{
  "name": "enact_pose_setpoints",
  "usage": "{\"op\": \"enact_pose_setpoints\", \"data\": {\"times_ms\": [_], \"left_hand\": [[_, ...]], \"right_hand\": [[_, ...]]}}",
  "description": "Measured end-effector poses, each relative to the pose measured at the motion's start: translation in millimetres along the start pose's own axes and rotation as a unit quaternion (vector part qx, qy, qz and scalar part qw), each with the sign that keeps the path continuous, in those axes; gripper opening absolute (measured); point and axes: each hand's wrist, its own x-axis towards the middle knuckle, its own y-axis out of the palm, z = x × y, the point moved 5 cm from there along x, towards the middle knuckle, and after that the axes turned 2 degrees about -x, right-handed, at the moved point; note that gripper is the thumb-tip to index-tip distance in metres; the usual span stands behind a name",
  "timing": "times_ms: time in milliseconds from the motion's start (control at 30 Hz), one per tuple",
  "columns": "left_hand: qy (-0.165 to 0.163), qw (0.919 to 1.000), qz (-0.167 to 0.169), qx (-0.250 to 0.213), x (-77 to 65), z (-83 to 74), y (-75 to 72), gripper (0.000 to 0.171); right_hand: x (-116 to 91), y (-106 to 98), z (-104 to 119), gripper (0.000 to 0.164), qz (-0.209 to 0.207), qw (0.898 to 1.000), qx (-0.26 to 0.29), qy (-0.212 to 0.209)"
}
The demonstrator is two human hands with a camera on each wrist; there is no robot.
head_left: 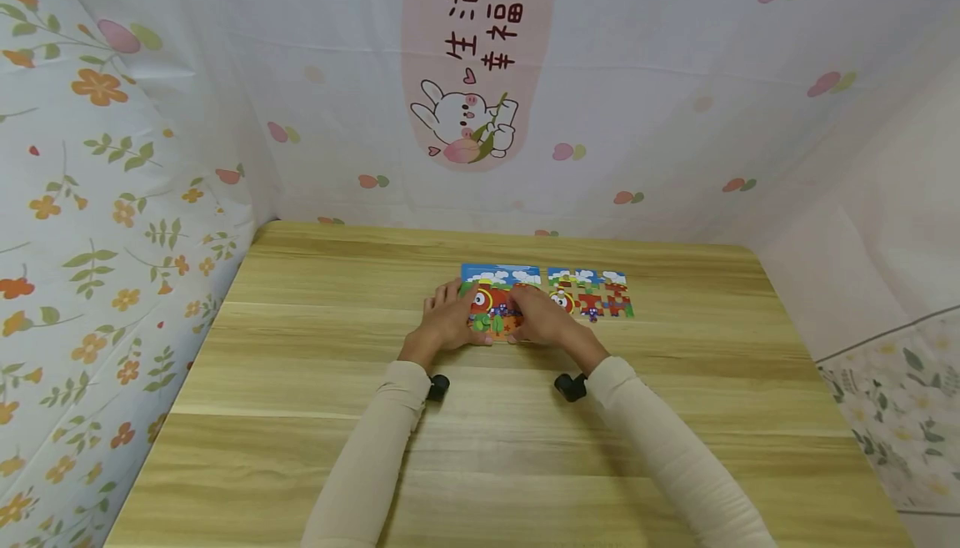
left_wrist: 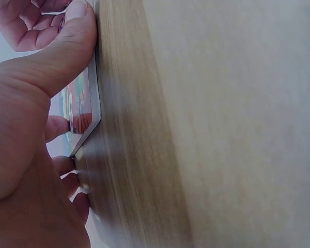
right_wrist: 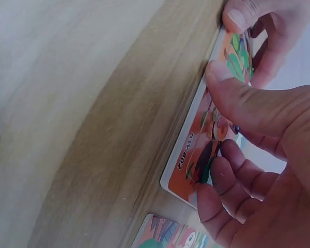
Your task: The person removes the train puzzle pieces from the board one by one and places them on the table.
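A puzzle board [head_left: 501, 271] with a red, blue and green cartoon picture lies flat on the wooden table. My left hand [head_left: 450, 321] braces it at the left: the thumb [left_wrist: 75, 39] lies along the near edge, and the other fingers spread around the left side. Over the board's right part, my right hand [head_left: 543, 314] has curled fingers and its thumb [right_wrist: 222, 77] at the near edge. A small dark purple-blue puzzle piece [right_wrist: 236, 129] shows partly at its fingertips, mostly hidden. Right of the board lie several puzzle pieces [head_left: 590, 304], with table showing through gaps.
The wooden table [head_left: 480, 465] meets a patterned cloth wall [head_left: 337, 98] at its back, and more cloth hangs on both sides. Black wrist mounts [head_left: 572, 387] sit under both forearms, close above the tabletop.
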Motion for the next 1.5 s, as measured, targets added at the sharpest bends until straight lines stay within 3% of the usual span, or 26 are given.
{"op": "enact_pose_setpoints", "data": {"times_ms": [200, 467, 667, 800, 1067, 1500], "left_hand": [[0.003, 1.0000, 0.000, 0.003, 1.3, 0.2, 1.7, 0.104], [0.003, 1.0000, 0.004, 0.006, 1.3, -0.2, 1.4, 0.105], [-0.001, 1.0000, 0.003, 0.004, 1.2, 0.7, 0.7, 0.105], [0.001, 1.0000, 0.005, 0.007, 1.6, 0.7, 1.9, 0.105], [-0.002, 1.0000, 0.003, -0.001, 1.2, 1.5, 0.8, 0.104], [0.000, 1.0000, 0.006, 0.000, 0.1, -0.5, 1.1, 0.104]], "right_hand": [[-3.9, -1.2, 0.3, 0.042, -0.002, 1.000, 0.011, -0.018], [-8.2, -8.3, -3.1, 0.015, -0.010, 0.997, 0.047, -0.052], [-7.9, -10.1, -8.0, 0.010, -0.025, 0.993, 0.096, -0.068], [-9.6, -14.2, -18.1, 0.007, -0.041, 0.983, 0.170, -0.051], [-16.6, -26.8, -36.0, 0.012, -0.043, 0.950, 0.309, 0.000], [-30.8, -33.0, -63.5, 0.012, -0.052, 0.952, 0.298, 0.035]]}}
